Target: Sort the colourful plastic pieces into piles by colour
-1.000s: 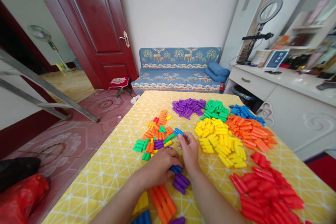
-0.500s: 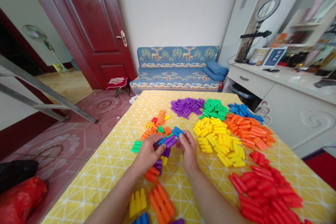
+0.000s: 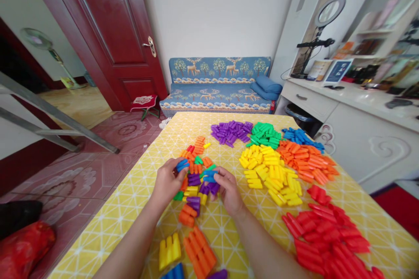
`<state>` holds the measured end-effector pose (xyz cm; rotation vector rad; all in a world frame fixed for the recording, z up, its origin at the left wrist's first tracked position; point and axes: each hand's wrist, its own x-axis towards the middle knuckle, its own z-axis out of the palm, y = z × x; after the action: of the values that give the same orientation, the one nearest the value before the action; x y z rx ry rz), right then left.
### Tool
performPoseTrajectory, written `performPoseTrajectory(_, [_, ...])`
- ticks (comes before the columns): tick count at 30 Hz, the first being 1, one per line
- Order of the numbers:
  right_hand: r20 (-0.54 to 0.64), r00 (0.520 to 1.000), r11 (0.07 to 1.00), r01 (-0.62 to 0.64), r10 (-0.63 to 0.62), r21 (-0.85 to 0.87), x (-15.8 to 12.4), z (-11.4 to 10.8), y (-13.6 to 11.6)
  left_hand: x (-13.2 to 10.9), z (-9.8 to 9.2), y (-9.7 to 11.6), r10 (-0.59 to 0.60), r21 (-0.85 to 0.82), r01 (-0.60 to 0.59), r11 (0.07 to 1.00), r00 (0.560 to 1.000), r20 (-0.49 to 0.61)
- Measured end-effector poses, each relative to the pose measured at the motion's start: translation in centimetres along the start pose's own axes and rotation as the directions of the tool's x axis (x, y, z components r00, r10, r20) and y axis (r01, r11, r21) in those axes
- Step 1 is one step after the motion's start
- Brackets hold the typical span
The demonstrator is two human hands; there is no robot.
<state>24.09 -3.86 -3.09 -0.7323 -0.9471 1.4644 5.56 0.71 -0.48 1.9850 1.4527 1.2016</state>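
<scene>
My left hand [image 3: 168, 180] is closed round a blue plastic block [image 3: 182, 165] above the mixed pile of blocks [image 3: 196, 170]. My right hand [image 3: 228, 192] pinches a blue and purple cluster of blocks [image 3: 210, 179] just right of that pile. Both hands hover over the yellow patterned tablecloth [image 3: 137, 209]. Sorted heaps lie beyond: purple [image 3: 231, 131], green [image 3: 266, 135], blue [image 3: 299, 136], orange [image 3: 307, 161], yellow [image 3: 270, 172] and red [image 3: 327, 235].
Joined rows of yellow [image 3: 169, 248] and orange blocks [image 3: 199, 253] lie near the table's front edge. A white desk [image 3: 360, 130] stands to the right, a blue sofa [image 3: 219, 83] behind the table, a red door [image 3: 111, 30] and a metal ladder [image 3: 49, 113] to the left.
My left hand has moved left and up with a blue block. My right hand has drawn back toward me with the blue and purple pieces, so the two hands have parted.
</scene>
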Motion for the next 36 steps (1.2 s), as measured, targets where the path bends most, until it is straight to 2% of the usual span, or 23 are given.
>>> performPoseTrajectory(2, [0.168, 0.979, 0.987, -0.093, 0.114, -0.128, -0.4, 0.3, -0.2, 0.3, 0.0, -0.8, -0.169, -0.166, 0.165, 0.972, 0.986, -0.009])
performPoseTrajectory(4, [0.235, 0.963, 0.975, -0.085, 0.133, -0.205, -0.5, 0.7, -0.4, 0.2, 0.1, -0.8, -0.241, -0.309, 0.241, 0.92, 0.97, 0.038])
performPoseTrajectory(7, [0.133, 0.991, 0.981, 0.019, 0.007, -0.192, -0.3, 1.0, -0.4, -0.4, 0.5, 0.4, -0.138, -0.391, 0.156, 0.907, 0.988, 0.074])
performPoseTrajectory(10, [-0.021, 0.995, 0.964, 0.087, -0.096, -0.252, 0.1, 1.0, -0.1, -1.2, 0.7, 2.0, 0.059, -0.325, -0.009, 0.946, 0.988, 0.144])
performPoseTrajectory(12, [-0.065, 0.993, 0.956, 0.077, -0.099, -0.283, 0.2, 0.9, 0.1, -1.5, 0.9, 2.5, 0.178, -0.259, -0.124, 0.958, 0.964, 0.198])
performPoseTrajectory(15, [-0.048, 0.998, 0.97, 0.017, -0.03, -0.243, 0.3, 0.8, 0.5, -1.8, 1.3, 2.5, 0.283, -0.202, -0.237, 0.95, 0.93, 0.237])
performPoseTrajectory(22, [-0.122, 0.992, 0.997, 0.025, -0.034, -0.072, 0.7, 0.2, 0.9, -1.9, 2.2, 1.7, 0.291, -0.178, -0.256, 0.95, 0.933, 0.213])
performPoseTrajectory(30, [-0.086, 0.991, 0.966, 0.078, -0.102, -0.247, 0.7, 0.5, 1.2, -1.8, 2.6, 0.8, 0.3, -0.071, -0.293, 0.953, 0.943, 0.142])
performPoseTrajectory(36, [-0.145, 0.984, 0.971, 0.066, -0.101, -0.23, 0.7, 0.5, 1.0, -1.9, 2.7, 1.2, 0.295, -0.129, -0.275, 0.953, 0.939, 0.178])
